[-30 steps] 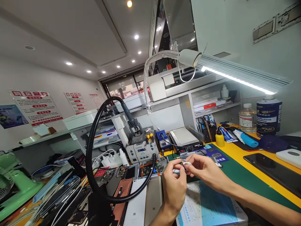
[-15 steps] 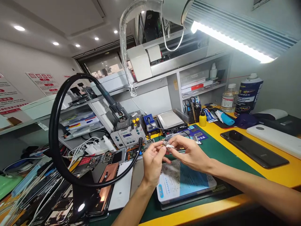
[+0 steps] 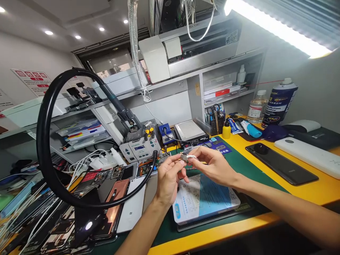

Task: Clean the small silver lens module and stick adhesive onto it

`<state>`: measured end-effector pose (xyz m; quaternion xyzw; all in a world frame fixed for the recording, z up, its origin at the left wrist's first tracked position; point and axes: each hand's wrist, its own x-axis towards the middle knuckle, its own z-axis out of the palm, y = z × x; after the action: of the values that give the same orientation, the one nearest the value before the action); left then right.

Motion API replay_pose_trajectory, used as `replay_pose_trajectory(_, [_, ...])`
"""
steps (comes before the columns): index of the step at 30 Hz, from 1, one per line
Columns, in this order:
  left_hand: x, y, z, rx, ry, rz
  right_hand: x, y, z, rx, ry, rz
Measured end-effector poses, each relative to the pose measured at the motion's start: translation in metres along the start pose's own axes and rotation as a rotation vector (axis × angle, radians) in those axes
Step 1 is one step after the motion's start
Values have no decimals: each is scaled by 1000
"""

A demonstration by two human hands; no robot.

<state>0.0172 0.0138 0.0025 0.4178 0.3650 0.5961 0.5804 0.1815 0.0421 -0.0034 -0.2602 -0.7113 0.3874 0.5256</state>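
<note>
head view: left hand (image 3: 166, 173) pinches a small grey part (image 3: 183, 157) between thumb and fingertips; right hand (image 3: 215, 164) pinches a white strip (image 3: 191, 157) the same way. the two pieces meet, or nearly so, between the hands, above the far side of the blue-and-white box (image 3: 208, 198). too small to tell what they are. fingertip hold probably since a full grip would bury them. lamp (image 3: 276, 30) hangs upper right, likely to light the hands. green mat (image 3: 244, 163) under the box, presumably guarding the yellow bench (image 3: 217, 232). black hose (image 3: 43, 138) loops out left of the grey control unit (image 3: 139, 147), seemingly clear of the fingers. dark phone (image 3: 281, 164) flat at right, well apart from the pieces.
</note>
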Motion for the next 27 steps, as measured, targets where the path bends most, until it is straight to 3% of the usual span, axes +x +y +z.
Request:
replay_pose_trajectory(7, [1,-1,-1,33,-22,3,4,-2,1,131,-19,114])
replay_pose_trajectory(17, [0,3,3,162,-63,34,3,-1,0,155,-1,123])
replay_pose_trajectory(27, [1,8,6,421,-81,121,9,-8,-6,254,11,268])
